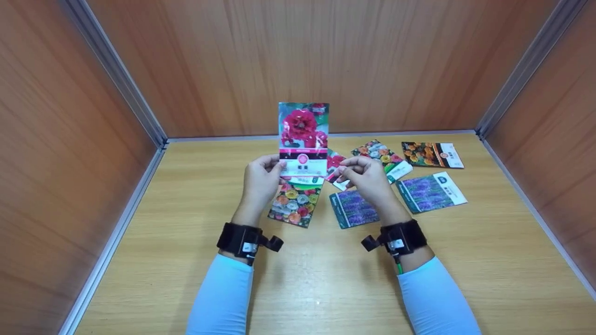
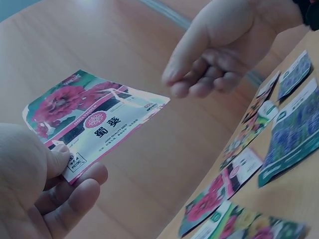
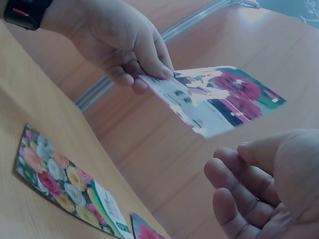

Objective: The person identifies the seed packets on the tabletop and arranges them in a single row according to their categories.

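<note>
A seed packet with deep pink flowers, marked Hollyhock [image 1: 302,125], is held up off the table by my left hand [image 1: 261,185]. Thumb and fingers pinch its lower left corner, as the left wrist view shows. Just right of that packet is my right hand [image 1: 372,180], its fingers loosely bent and nothing between them; a gap parts it from the packet [image 3: 214,99]. Beneath the hands lie a mixed-flower packet [image 1: 295,204], another pink-flower packet [image 2: 214,194] and a lavender packet [image 1: 351,209], partly covered by the right hand in the head view.
Farther right on the wooden table [image 1: 312,288] lie another mixed-flower packet [image 1: 377,152], an orange-flower packet [image 1: 426,154] and a second lavender packet [image 1: 428,193]. Wood-grain panels [image 1: 298,60] with metal edging stand at the back and both sides.
</note>
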Motion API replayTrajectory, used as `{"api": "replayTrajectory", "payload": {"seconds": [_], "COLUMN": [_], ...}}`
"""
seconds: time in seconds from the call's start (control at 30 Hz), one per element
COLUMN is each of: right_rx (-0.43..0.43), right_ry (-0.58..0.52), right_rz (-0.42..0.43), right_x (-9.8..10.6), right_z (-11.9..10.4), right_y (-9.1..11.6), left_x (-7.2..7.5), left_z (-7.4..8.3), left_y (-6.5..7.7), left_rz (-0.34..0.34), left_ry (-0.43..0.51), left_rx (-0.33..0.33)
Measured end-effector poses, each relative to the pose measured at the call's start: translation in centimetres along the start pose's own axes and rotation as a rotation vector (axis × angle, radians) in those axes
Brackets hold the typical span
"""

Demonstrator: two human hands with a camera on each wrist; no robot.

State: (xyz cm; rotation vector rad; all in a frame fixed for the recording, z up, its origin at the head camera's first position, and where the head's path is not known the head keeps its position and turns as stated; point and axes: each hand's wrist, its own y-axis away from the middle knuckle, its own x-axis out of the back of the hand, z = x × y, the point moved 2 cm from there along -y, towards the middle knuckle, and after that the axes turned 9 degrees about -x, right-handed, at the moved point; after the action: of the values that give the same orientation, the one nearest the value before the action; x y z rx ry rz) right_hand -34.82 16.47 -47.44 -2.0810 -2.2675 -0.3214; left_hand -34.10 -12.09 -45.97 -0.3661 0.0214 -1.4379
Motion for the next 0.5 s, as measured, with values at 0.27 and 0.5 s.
{"api": "replayTrajectory", "payload": {"seconds": [0.27,0.5], "right_rx": [-0.029,-0.025], "right_ry": [0.059,0.159], "right_rz": [-0.066,-0.103], "right_x": [-0.1,-0.2], "right_z": [1.1,1.6], "right_y": [-0.8,-0.9], "left_x": [4.7,8.6], "left_z": [-2.2,-5.7], "left_y": [-1.5,-2.0], "left_rz": [0.019,0.0], "left_ry": [-0.23,-0.51], "left_rx": [0.057,0.175]}}
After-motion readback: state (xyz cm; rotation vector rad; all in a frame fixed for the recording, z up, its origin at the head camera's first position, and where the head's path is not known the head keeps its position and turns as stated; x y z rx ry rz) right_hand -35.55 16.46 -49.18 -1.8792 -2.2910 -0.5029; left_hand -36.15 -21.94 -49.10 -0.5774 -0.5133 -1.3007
